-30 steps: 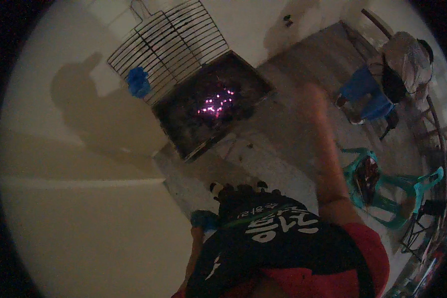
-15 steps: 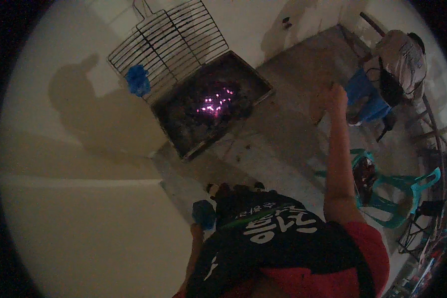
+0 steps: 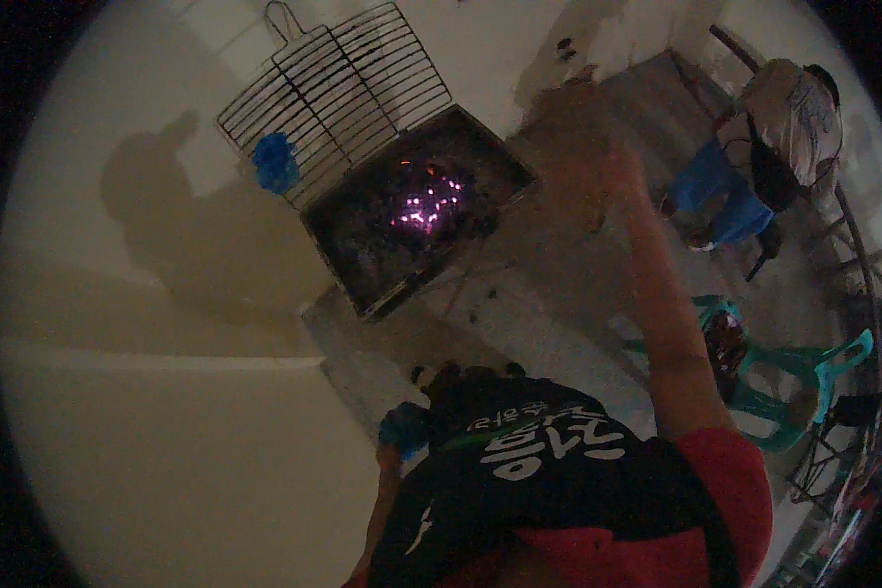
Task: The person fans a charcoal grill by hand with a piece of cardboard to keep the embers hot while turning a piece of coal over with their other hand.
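Observation:
My right arm stretches forward over the floor to the right of a dark rectangular charcoal tray (image 3: 367,299). At its end my right hand (image 3: 617,171) is closed on a brown flat sheet (image 3: 563,122), which looks like cardboard and is smeared by motion. Glowing coals (image 3: 426,208) lie in the middle of the tray. Low beside my apron, my left hand (image 3: 392,446) is at a crumpled blue thing (image 3: 408,428); its fingers are hidden, and whether it holds or wears the blue thing is unclear.
A wire grill rack (image 3: 328,83) leans on the wall behind the tray, with a blue crumpled piece (image 3: 275,163) at its lower left corner. On the right are a teal plastic stool (image 3: 804,367), a blue bundle (image 3: 720,196) and a pale bag (image 3: 794,118).
My right hand and the brown sheet have swung left, nearer the tray. More glowing spots show among the coals. My left hand stays about where it was.

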`<state>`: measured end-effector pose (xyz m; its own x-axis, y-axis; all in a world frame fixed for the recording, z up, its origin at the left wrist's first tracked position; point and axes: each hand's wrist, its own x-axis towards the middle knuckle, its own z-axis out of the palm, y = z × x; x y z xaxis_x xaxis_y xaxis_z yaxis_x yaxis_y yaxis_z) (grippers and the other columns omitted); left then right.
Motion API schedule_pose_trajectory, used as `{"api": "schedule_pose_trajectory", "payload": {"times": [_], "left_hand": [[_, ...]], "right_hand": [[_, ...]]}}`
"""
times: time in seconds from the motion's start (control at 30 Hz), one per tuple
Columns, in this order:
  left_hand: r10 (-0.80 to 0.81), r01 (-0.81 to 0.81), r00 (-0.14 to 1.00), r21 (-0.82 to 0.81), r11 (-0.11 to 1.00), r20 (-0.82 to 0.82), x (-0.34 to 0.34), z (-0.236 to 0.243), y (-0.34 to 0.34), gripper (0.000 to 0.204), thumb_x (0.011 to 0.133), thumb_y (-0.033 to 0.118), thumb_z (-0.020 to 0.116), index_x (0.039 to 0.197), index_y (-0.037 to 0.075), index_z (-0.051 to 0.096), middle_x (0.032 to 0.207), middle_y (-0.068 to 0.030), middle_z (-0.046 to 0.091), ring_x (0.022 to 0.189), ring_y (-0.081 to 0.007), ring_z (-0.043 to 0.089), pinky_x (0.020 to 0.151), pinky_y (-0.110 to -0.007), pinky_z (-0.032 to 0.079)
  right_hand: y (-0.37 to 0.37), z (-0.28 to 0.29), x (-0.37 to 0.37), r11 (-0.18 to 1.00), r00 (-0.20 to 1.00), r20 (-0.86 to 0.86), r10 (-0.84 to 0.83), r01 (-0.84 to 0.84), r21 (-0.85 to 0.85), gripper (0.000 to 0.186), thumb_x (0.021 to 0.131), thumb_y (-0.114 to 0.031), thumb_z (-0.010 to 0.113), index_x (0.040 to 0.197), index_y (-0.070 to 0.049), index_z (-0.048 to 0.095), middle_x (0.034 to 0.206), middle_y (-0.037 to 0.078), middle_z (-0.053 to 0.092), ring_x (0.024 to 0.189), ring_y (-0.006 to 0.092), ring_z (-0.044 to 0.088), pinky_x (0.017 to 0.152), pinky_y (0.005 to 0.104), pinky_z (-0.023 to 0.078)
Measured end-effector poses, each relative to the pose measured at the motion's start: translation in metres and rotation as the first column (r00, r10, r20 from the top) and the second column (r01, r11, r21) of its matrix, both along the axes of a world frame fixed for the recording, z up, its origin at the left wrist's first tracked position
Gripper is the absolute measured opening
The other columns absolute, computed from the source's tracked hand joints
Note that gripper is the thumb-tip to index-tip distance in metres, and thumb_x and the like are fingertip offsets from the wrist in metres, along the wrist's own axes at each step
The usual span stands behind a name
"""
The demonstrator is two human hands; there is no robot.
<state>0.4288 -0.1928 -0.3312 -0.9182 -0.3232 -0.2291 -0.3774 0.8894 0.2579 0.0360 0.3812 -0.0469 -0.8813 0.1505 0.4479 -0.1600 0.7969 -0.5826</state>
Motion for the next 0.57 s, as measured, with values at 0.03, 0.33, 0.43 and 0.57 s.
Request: {"api": "schedule_pose_trajectory", "payload": {"times": [0.03,0.33,0.43,0.57], "left_hand": [[0.084,-0.083,0.996,0.043,0.996,-0.017,0.005,-0.007,0.004,0.012,0.063,0.018,0.057,0.06,0.006,0.056,0.061,-0.011,0.057,0.061,-0.0293,0.056,0.058,-0.036,0.046],[-0.359,0.379,0.903,-0.045,0.924,0.237,-0.03,0.025,-0.01,0.026,0.063,0.025,0.058,0.081,0.005,0.058,0.073,-0.0166,0.058,0.07,-0.0344,0.056,0.063,-0.041,0.044],[0.385,-0.462,0.887,0.464,0.756,0.255,-0.019,0.02,-0.007,0.03,0.067,0.024,0.056,0.092,0.007,0.056,0.082,-0.0195,0.057,0.076,-0.0316,0.056,0.069,-0.043,0.043],[0.005,-0.015,0.992,0.082,0.997,0.123,0.004,0.004,-0.008,0.04,0.07,0.04,0.053,0.098,0.011,0.056,0.096,-0.0209,0.054,0.09,-0.0216,0.054,0.078,-0.042,0.041]], "right_hand": [[-0.001,0.021,0.001,0.994,0.997,0.071,-0.032,0.024,0.103,0.029,0.072,-0.026,0.055,0.091,-0.004,0.057,0.084,0.011,0.059,0.072,0.021,0.056,0.065,0.0305,0.046],[-0.209,0.096,0.044,0.656,0.585,0.323,0.744,-0.733,-0.182,0.034,0.072,-0.031,0.056,0.093,-0.004,0.058,0.085,0.011,0.06,0.074,0.0204,0.058,0.067,0.0333,0.045],[-0.143,0.117,0.008,0.908,0.821,0.481,0.308,-0.404,0.109,0.032,0.074,-0.029,0.052,0.093,-0.005,0.058,0.088,0.012,0.059,0.077,0.0228,0.058,0.07,0.0343,0.045],[-0.113,0.122,-0.021,0.828,0.941,0.293,-0.167,-0.027,0.56,0.035,0.073,-0.034,0.05,0.093,-0.006,0.058,0.087,0.015,0.059,0.077,0.0257,0.059,0.07,0.0377,0.046]]}}
